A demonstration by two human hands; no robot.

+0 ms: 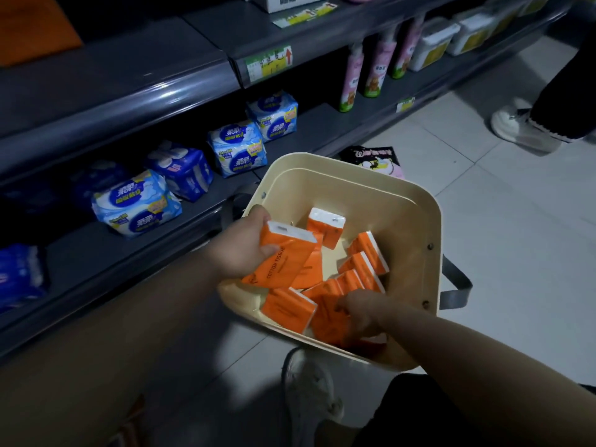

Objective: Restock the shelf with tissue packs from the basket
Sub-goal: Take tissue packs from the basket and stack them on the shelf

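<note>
From the head view, the left hand clamps fingers and thumb on a tissue pack above the basket's left rim, the right hand curls round a second pack at its near edge, several loose packs remain inside, and the shelf shows none yet.

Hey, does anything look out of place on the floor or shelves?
Yes. A black and pink packet lies on the floor, between the bottom shelf and the cream basket, rather than shelved. The blue packs on that shelf sit at mixed angles.
</note>
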